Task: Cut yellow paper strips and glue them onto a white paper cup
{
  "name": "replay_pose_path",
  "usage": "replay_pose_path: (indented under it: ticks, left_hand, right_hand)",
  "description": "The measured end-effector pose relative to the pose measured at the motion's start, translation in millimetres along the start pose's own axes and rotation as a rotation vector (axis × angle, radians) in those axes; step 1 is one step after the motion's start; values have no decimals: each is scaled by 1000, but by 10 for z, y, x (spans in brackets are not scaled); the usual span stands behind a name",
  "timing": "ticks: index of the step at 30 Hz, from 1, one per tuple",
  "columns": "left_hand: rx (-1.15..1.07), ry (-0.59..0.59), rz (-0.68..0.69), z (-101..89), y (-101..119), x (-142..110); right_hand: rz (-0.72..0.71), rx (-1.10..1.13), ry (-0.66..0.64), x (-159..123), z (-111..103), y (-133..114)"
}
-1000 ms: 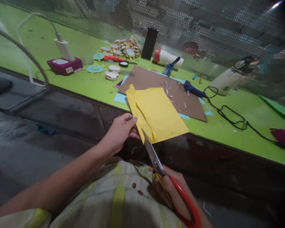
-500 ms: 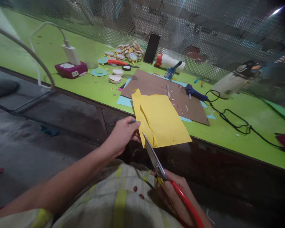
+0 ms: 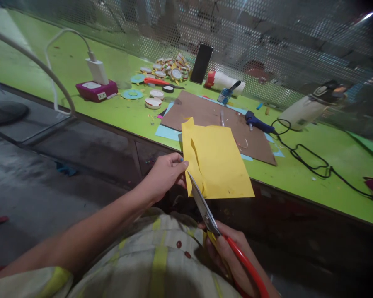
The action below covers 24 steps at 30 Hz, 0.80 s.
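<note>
Pale garment [image 3: 130,269] with yellow-green stripes [image 3: 159,265], 2 dark-red ovals [image 3: 178,244]; left sleeve [image 3: 31,284] yellow-edged.

The plain yellow rectangular paper sheet [image 3: 219,161] bears no pattern. The metal scissors [image 3: 207,218] have silver-grey blades [image 3: 200,201] and a red handle [image 3: 248,263]. The long flat tabletop [image 3: 130,120] is lime green; the rectangular cardboard board [image 3: 195,111], brown; the thin paper strip [image 3: 168,132], pale blue. The pistol-shaped glue gun [image 3: 261,124] is dark blue. The cloth garment [image 3: 136,271] is greyish beige, banded in yellow-green, with dark red round buttons [image 3: 179,244].
</note>
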<state>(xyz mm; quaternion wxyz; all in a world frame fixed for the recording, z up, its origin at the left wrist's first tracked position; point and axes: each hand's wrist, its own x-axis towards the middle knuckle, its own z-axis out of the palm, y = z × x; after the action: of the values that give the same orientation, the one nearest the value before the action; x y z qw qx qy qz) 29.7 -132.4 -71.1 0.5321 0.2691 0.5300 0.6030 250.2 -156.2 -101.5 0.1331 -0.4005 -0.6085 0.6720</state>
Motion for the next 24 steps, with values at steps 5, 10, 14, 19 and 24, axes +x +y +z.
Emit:
replay_pose_path:
  ticks: [5, 10, 14, 19, 24]
  left_hand:
    - [9, 7, -13, 2, 13, -2]
    - [-9, 14, -24, 5, 15, -10]
    - [-21, 14, -16, 9, 7, -15]
    - [-37, 19, -7, 19, -14, -20]
    - [-52, 16, -6, 28, -35, -16]
  right_hand:
    - [-17, -15, -1, 1, -11, 32]
    - [18, -6, 19, -5, -17, 69]
    - [-36, -22, -3, 6, -19, 75]
    - [-68, -59, 44, 19, -2, 79]
    - [-68, -79, 81, 16, 26, 84]
